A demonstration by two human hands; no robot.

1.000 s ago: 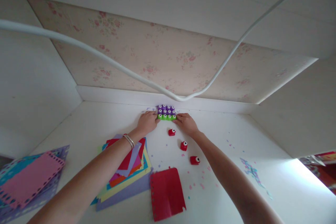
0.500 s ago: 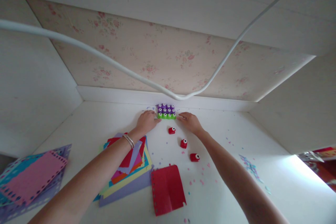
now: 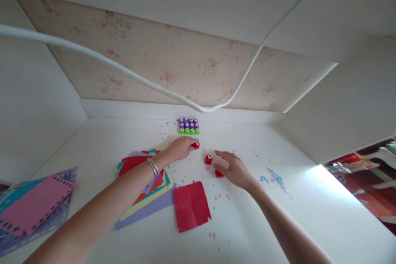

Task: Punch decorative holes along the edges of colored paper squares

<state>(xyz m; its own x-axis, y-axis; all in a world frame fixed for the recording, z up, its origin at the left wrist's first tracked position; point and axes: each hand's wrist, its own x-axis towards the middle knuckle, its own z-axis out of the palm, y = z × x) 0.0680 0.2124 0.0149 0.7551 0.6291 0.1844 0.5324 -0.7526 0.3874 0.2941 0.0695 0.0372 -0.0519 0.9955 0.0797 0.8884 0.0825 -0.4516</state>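
arranged portion: twelve small punches stand in a tight block near the back edge of the white tabletop point(image 3: 235, 134), with two rows of four purple punches point(image 3: 188, 125) behind and one row of four green punches point(image 3: 189, 131) in front. portion left outside the block: three red punches, lying in a loose slanting line in front of it. by count, the arranged share is judged the larger. the far red punch point(image 3: 196, 145) is just in front of the green row, apart from it; the left hand point(image 3: 181, 148) appears to pinch it between thumb and fingers, though the exact contact is partly hidden. the middle red punch point(image 3: 208, 159) stands free, between the hands. the near red punch point(image 3: 219, 173) is partly covered by the right hand point(image 3: 233, 168), whose thumb and fingers are spread apart; whether the thumb touches it cannot be told. condition of the red punches: glossy bodies, with a white round top and dark mark visible on the far and middle ones; the top of the near one is hidden. paper scraps point(image 3: 275, 179) remain scattered over the surface, and a red sheet point(image 3: 192, 206) lies flat nearby.
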